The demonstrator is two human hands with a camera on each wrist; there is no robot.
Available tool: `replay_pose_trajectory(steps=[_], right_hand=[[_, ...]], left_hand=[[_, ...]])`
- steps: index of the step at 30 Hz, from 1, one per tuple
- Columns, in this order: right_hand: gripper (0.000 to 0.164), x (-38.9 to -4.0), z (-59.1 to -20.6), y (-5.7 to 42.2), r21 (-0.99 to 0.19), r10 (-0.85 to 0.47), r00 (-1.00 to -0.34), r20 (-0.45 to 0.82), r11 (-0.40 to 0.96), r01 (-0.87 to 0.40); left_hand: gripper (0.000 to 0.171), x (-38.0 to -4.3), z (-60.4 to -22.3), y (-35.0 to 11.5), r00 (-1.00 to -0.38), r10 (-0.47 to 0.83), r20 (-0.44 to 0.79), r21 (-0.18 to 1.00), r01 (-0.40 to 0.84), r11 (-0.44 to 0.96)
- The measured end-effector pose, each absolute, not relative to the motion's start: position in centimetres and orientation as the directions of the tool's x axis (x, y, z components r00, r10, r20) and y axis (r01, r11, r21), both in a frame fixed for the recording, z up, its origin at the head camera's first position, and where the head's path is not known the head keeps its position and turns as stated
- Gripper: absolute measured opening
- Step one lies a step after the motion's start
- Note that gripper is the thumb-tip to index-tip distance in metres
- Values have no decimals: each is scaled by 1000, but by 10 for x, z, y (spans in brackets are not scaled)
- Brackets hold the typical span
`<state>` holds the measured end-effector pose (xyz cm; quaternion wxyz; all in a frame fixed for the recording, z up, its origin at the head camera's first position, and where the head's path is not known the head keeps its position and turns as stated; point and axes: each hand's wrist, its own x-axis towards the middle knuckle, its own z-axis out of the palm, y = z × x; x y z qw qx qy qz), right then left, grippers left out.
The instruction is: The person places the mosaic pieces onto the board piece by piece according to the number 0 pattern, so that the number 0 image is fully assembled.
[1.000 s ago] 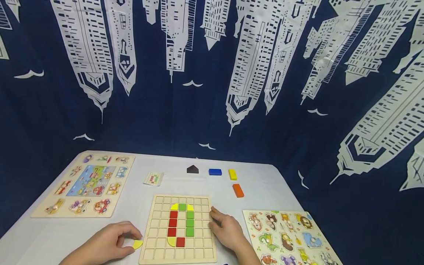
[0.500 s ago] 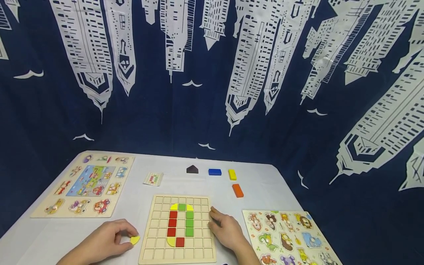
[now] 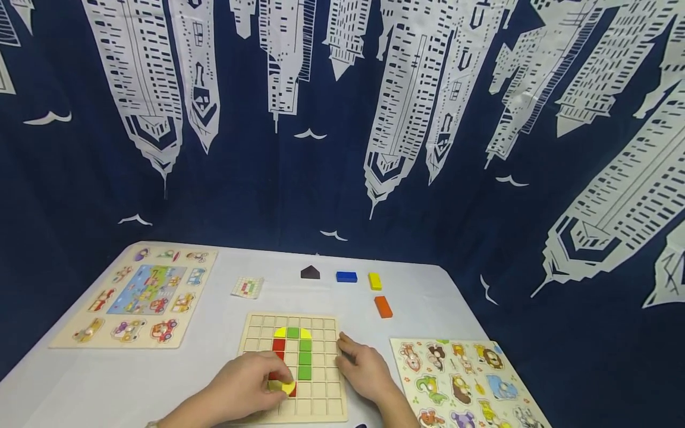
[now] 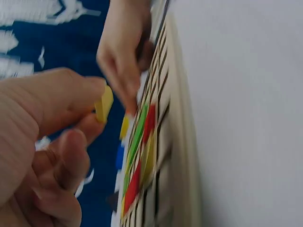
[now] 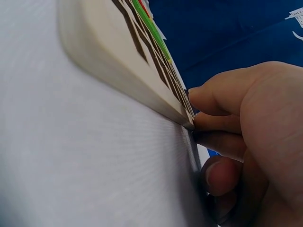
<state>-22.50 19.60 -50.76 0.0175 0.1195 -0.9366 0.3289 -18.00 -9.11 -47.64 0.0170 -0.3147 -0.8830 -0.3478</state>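
A yellow quarter-round tile is pinched between the thumb and fingers of my left hand, over the lower part of a wooden grid board. In the left wrist view that tile is raised off the board. Green tiles, red tiles and yellow corner tiles lie in the grid as a rounded outline. My left hand hides part of its lower left. My right hand rests at the board's right edge, its fingertips touching the edge.
Behind the board lie a small pattern card, a dark pentagonal block, a blue block, a yellow block and an orange block. A vehicle puzzle stands left, an animal puzzle right, on a white-covered table.
My left hand has carried the yellow quarter-round tile from the table left of the board to the right, over the lower grid. My right hand stays at the board's edge.
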Motion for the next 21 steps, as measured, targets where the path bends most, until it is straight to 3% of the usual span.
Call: replay_pose_trajectory(steps=[10,21], right_hand=[[42,-224,-507,194,-615,-211,-972,99,756,-226],[42,-221,-506,194,-615,-202,-976,84,760,-211]], left_hand=[[9,-180,-492,-47,-818,527,230,480,567,670],[14,-181,-502,-49,-852,466,240,590,509,626]])
